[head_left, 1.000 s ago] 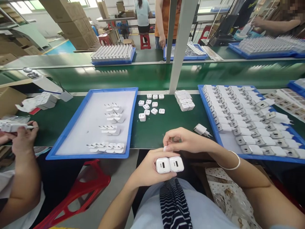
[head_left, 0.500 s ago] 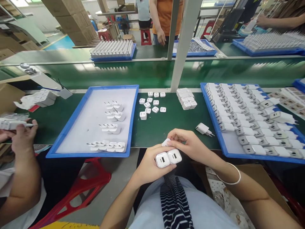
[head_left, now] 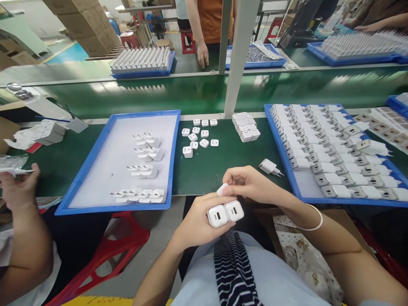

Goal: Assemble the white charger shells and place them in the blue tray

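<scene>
My left hand [head_left: 196, 221] is closed around two white USB charger blocks [head_left: 218, 216], held side by side with their port faces turned up toward me. Between the fingers of my right hand [head_left: 248, 185] is a small white piece [head_left: 222, 189], pinched just above the left hand's fingers; its far side is hidden. On the green bench beyond lie several small white port caps [head_left: 204, 133] and a tight cluster of white blocks [head_left: 246, 126]. A single plug charger [head_left: 270, 166] rests on its side to the right of my right hand.
To the left, a blue-rimmed tray [head_left: 176, 157] bears a few rows of pronged chargers. Another blue-rimmed tray [head_left: 298, 187] at right carries many chargers. A co-worker's hand [head_left: 21, 187] holds a white item at far left. A pale post [head_left: 237, 72] rises behind the bench.
The whole view has shifted a little, so the bench things sit slightly further left. My hands keep nearly the same pose and hold. The hand of the person across has lowered.
</scene>
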Demonstrator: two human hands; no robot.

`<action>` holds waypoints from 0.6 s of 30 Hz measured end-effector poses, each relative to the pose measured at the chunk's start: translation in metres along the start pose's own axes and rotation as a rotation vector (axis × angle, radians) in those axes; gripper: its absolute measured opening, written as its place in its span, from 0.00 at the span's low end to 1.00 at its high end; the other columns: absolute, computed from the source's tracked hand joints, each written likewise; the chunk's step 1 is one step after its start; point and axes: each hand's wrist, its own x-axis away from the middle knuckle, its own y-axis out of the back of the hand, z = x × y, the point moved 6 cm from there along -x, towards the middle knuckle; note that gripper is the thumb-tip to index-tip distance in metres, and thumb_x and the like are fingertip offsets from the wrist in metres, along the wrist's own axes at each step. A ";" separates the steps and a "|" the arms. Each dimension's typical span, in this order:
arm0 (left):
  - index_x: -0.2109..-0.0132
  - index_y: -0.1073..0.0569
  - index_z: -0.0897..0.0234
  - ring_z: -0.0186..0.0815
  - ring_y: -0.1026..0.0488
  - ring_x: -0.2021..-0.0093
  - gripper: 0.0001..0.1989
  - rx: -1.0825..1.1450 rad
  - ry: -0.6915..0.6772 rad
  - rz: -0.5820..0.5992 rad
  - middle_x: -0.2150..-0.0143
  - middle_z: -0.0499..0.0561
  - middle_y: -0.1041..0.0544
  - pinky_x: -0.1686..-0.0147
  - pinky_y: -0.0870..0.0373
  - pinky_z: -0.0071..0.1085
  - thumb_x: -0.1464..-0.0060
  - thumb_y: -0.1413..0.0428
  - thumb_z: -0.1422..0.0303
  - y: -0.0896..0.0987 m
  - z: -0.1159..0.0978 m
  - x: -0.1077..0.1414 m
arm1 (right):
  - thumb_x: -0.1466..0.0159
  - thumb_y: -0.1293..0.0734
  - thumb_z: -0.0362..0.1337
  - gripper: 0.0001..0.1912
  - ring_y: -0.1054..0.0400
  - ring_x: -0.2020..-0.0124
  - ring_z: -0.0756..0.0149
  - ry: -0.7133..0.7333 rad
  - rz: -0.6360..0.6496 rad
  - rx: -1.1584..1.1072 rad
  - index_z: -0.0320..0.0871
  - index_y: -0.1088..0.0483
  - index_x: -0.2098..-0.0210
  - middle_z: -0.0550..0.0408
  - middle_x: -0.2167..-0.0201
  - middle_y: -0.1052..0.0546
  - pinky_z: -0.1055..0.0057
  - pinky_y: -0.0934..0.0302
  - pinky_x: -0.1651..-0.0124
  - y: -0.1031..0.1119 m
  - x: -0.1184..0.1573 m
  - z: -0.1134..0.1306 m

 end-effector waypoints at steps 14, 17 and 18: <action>0.44 0.26 0.57 0.39 0.22 0.50 0.23 0.034 0.007 -0.208 0.47 0.52 0.21 0.50 0.27 0.32 0.47 0.38 0.73 0.008 0.005 0.003 | 0.43 0.25 0.38 0.08 0.39 0.83 0.77 -0.021 -0.186 -0.259 0.42 0.22 0.64 0.60 0.77 0.29 0.80 0.43 0.83 -0.002 0.027 0.001; 0.44 0.26 0.57 0.36 0.22 0.51 0.22 0.048 -0.017 -0.197 0.47 0.50 0.21 0.50 0.27 0.29 0.46 0.39 0.75 0.006 0.002 0.001 | 0.42 0.25 0.37 0.08 0.40 0.83 0.78 -0.031 -0.150 -0.250 0.43 0.22 0.63 0.60 0.77 0.28 0.80 0.45 0.83 -0.008 0.027 -0.001; 0.44 0.26 0.56 0.36 0.22 0.51 0.22 0.048 -0.018 -0.191 0.48 0.50 0.21 0.51 0.27 0.29 0.46 0.39 0.75 0.006 0.002 0.000 | 0.41 0.26 0.37 0.07 0.40 0.83 0.78 -0.033 -0.141 -0.245 0.43 0.22 0.63 0.60 0.76 0.28 0.80 0.46 0.83 -0.009 0.027 -0.001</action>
